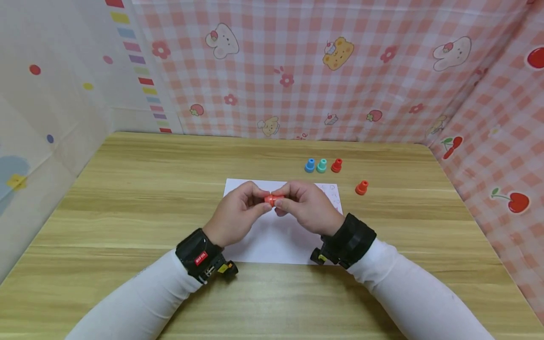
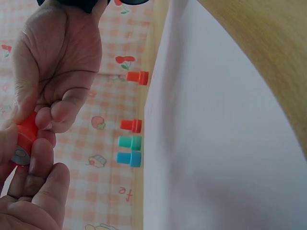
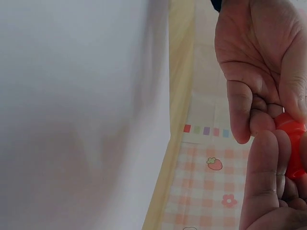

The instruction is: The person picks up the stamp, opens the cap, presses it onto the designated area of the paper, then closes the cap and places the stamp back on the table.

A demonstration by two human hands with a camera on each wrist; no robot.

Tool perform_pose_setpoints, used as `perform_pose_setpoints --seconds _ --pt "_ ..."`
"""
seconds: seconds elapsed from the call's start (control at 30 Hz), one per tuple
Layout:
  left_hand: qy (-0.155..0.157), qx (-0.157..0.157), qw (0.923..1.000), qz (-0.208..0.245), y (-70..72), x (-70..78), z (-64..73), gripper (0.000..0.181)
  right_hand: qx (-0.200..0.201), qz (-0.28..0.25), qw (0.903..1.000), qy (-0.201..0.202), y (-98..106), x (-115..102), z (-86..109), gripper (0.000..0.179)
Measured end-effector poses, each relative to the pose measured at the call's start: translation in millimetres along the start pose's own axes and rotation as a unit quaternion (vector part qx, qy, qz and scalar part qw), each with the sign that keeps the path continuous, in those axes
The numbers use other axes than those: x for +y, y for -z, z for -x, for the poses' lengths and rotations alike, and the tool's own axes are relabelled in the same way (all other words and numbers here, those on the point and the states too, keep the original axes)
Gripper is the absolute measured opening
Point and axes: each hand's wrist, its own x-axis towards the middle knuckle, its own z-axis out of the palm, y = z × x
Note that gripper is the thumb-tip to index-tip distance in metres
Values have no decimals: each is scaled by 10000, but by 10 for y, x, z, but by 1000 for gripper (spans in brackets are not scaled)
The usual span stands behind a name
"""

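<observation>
Above the white paper (image 1: pixel 276 241), both hands hold one small red-orange toy stamp (image 1: pixel 272 200), lying sideways between them. My left hand (image 1: pixel 233 217) pinches its left end with thumb and fingers. My right hand (image 1: pixel 312 208) pinches the other end. In the left wrist view the stamp (image 2: pixel 27 132) shows a pale round end face with a faint mark, partly covered by fingers. From the right wrist view, the fingers hide much of the stamp (image 3: pixel 293 148). Small stamped marks (image 1: pixel 326 187) show at the paper's upper right; the right hand covers part of that area.
Behind the paper a blue stamp (image 1: pixel 310 165), a teal stamp (image 1: pixel 321 166) and a red stamp (image 1: pixel 336 165) stand upright in a row. An orange-red stamp (image 1: pixel 362 188) stands right of the paper. Patterned cloth (image 1: pixel 272 71) hangs behind the wooden table (image 1: pixel 140 198).
</observation>
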Motion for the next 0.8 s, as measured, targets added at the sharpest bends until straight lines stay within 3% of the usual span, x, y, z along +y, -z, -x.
perform_pose_setpoints --seconds 0.37,0.5,0.8 --pt "-37 -5 9999 163 7 -13 -7 12 66 -272 9995 -117 8 51 6 15" --pt "-17 20 9999 138 31 -21 -14 13 229 -386 9985 -325 89 58 7 17" --pt "-8 -25 9997 -250 49 -21 -32 15 666 579 9943 -603 479 9 42 22"
